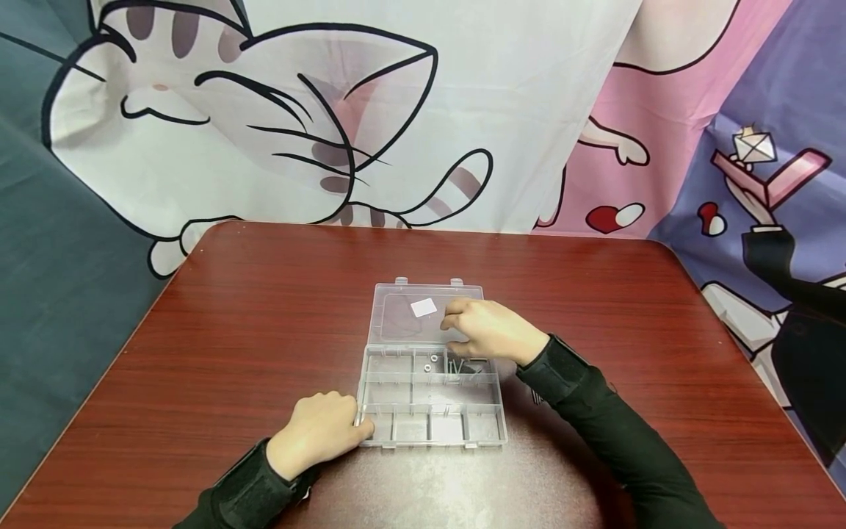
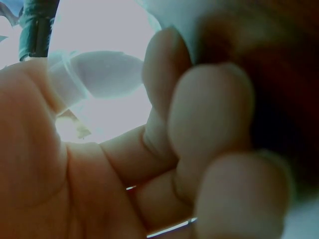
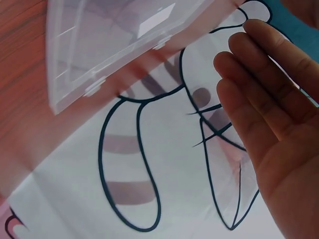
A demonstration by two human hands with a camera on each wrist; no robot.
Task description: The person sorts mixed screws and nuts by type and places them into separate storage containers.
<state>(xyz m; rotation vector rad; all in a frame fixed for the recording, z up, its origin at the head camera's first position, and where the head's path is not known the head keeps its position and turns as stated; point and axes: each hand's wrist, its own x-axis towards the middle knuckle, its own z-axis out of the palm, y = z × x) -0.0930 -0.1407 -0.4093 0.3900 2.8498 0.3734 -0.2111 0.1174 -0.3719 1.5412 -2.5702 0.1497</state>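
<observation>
A clear plastic compartment box (image 1: 388, 393) lies on the table with its lid (image 1: 396, 323) folded back, a white label (image 1: 424, 307) on it. My left hand (image 1: 322, 430) grips the box's near left corner, thumb over the edge. In the left wrist view that thumb (image 2: 104, 74) shows through clear plastic, opposite bent fingers. Over the back right compartment hovers my right hand (image 1: 492, 330), its fingers loosely bent. The right wrist view shows those fingers (image 3: 249, 94) apart from the lid, with nothing held. Small rings or nuts (image 1: 427, 368) lie in the back middle compartment, thin screws (image 1: 454, 366) right of them.
The box stands on a reddish-brown wooden table (image 1: 264, 316). Behind the table's far edge hangs a cloth (image 1: 522, 110) with a cartoon cat. A dark chair-like shape (image 1: 813, 375) is at the right.
</observation>
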